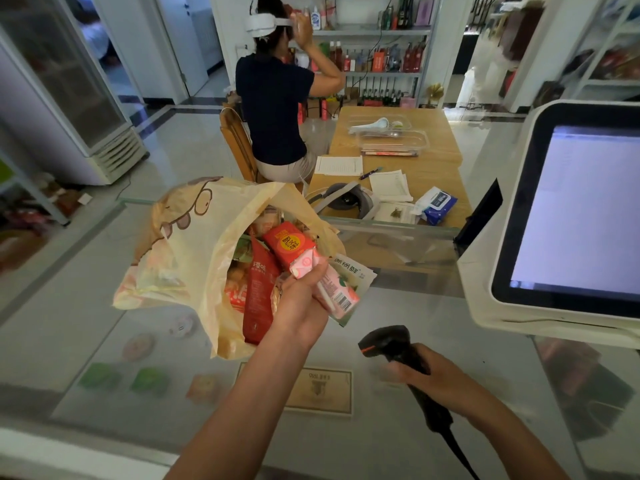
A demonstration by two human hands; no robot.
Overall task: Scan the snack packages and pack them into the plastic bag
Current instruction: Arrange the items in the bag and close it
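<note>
A yellow plastic bag (194, 244) with a cartoon print lies open on the glass counter. Inside it are several snacks, among them a tall red packet (258, 299) and a red box (289, 245). My left hand (301, 299) grips a pink package (332, 289) with its barcode facing down-right, just at the bag's mouth. A white and green packet (356, 275) lies under the pink one. My right hand (436, 375) holds a black barcode scanner (388, 342), its head pointing up-left toward the pink package.
A white checkout screen (575, 216) stands at the right of the glass counter (398, 427). Beyond the counter a wooden table (429, 168) holds papers, wipes and trays. A person sits there with their back turned, wearing a headset. A fridge stands at the left.
</note>
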